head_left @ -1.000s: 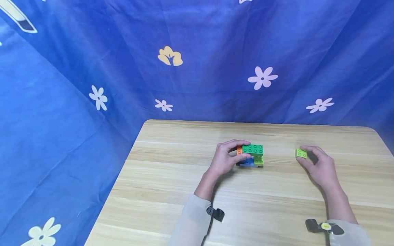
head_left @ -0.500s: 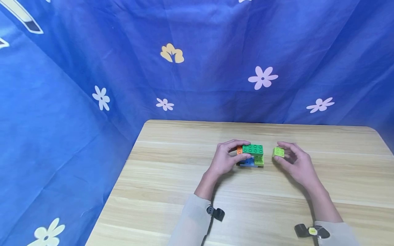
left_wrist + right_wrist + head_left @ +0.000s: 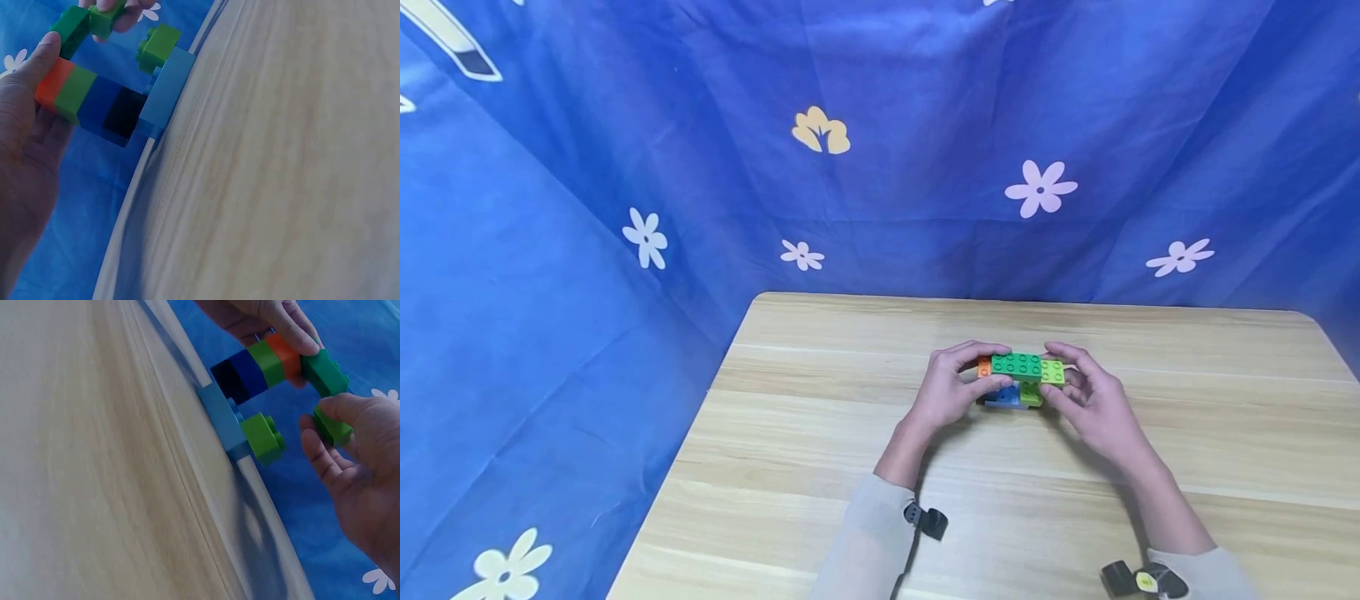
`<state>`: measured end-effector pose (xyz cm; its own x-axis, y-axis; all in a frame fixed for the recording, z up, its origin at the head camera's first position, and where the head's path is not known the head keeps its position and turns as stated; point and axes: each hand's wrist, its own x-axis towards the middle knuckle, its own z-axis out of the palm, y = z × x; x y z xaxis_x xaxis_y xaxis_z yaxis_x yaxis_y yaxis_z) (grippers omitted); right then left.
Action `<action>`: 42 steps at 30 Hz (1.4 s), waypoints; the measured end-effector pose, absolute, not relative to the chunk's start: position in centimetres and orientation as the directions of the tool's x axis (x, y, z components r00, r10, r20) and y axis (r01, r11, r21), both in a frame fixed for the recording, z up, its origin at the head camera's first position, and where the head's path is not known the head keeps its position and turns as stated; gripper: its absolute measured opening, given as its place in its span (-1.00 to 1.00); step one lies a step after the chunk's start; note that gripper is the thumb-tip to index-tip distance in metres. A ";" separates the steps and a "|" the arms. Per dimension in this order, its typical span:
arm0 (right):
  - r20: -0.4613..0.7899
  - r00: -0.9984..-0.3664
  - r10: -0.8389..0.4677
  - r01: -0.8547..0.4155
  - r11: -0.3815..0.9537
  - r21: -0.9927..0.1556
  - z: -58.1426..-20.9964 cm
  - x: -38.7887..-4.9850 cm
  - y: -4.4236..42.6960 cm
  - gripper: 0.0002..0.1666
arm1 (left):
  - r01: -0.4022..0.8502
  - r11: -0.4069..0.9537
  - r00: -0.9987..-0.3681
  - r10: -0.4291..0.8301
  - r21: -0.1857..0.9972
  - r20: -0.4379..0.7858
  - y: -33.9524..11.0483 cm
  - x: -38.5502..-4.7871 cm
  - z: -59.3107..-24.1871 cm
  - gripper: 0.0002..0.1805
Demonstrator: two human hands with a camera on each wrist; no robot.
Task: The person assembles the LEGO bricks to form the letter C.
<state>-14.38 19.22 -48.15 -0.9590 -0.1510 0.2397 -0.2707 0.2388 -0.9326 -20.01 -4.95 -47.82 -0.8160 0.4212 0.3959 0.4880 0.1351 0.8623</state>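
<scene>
A stack of toy bricks stands on the table. Its light blue base (image 3: 167, 90) carries a column of black (image 3: 125, 112), dark blue (image 3: 99, 103), lime green and orange (image 3: 284, 355) bricks. Across the top lies a long green brick (image 3: 1017, 367), jutting right above a lower lime brick (image 3: 261, 437) on the base. My left hand (image 3: 946, 392) grips the stack's upper end with thumb and fingers. Between thumb and fingers, my right hand (image 3: 1101, 404) pinches a small lime green brick (image 3: 1052, 372) at the green brick's right end. Whether these two bricks touch, I cannot tell.
The wooden table (image 3: 820, 433) has its back edge a little behind the stack. Beyond it hangs a blue cloth (image 3: 910, 167) with flower prints. Each sleeve bears a black strap device, one on the left wrist (image 3: 927, 520) and one on the right (image 3: 1144, 580).
My right hand has moved left with the small lime brick, from well apart to the green brick's right end. The left hand and the stack have stayed in place.
</scene>
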 end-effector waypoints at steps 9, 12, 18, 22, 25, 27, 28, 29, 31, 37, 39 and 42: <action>0.142 -0.973 -0.182 -0.169 0.142 -0.975 -47.9 -14.5 18.3 -0.33 | 0.482 0.151 -0.821 0.422 0.863 0.384 -5.0 -20.1 -47.5 -0.57; 0.137 -0.971 -0.195 -0.156 0.085 -0.984 -47.9 -14.5 18.0 -0.33 | 0.484 0.156 -0.820 0.425 0.861 0.384 -5.0 -20.2 -47.5 -0.57; 0.137 -0.972 -0.192 -0.149 0.050 -0.988 -47.8 -14.5 17.9 -0.37 | 0.500 0.164 -0.811 0.433 0.850 0.393 -5.0 -20.3 -47.3 -0.58; 0.133 -0.975 -0.175 -0.142 0.040 -0.989 -47.8 -14.6 18.0 -0.39 | 0.510 0.163 -0.804 0.441 0.845 0.400 -4.9 -20.4 -47.1 -0.58; 0.136 -0.977 -0.166 -0.140 0.011 -0.990 -47.7 -14.6 17.9 -0.39 | 0.519 0.176 -0.798 0.450 0.837 0.400 -5.0 -20.4 -46.9 -0.59; 0.139 -0.976 -0.166 -0.137 -0.021 -0.990 -47.7 -14.6 17.9 -0.38 | 0.527 0.188 -0.795 0.455 0.829 0.401 -5.0 -20.5 -46.7 -0.59; 0.141 -0.976 -0.165 -0.137 -0.034 -0.990 -47.7 -14.6 17.8 -0.38 | 0.532 0.195 -0.792 0.459 0.824 0.403 -5.1 -20.5 -46.6 -0.59; 0.142 -0.976 -0.164 -0.136 -0.050 -0.990 -47.6 -14.6 17.8 -0.37 | 0.539 0.203 -0.789 0.461 0.818 0.406 -5.1 -20.5 -46.5 -0.59; 0.137 -0.977 -0.163 -0.126 -0.074 -0.989 -47.5 -14.6 17.7 -0.37 | 0.553 0.218 -0.782 0.468 0.804 0.411 -5.2 -20.6 -46.4 -0.59; 0.090 -0.982 -0.165 -0.068 -0.134 -0.989 -47.2 -14.6 17.5 -0.36 | 0.573 0.237 -0.772 0.477 0.785 0.420 -5.4 -20.6 -46.1 -0.58; 0.081 -0.984 -0.157 -0.058 -0.149 -0.987 -47.1 -14.7 17.5 -0.37 | 0.577 0.237 -0.770 0.478 0.782 0.423 -5.4 -20.7 -46.1 -0.58; 0.075 -0.986 -0.150 -0.050 -0.167 -0.985 -46.9 -14.7 17.6 -0.37 | 0.585 0.242 -0.766 0.478 0.774 0.429 -5.4 -20.7 -45.9 -0.58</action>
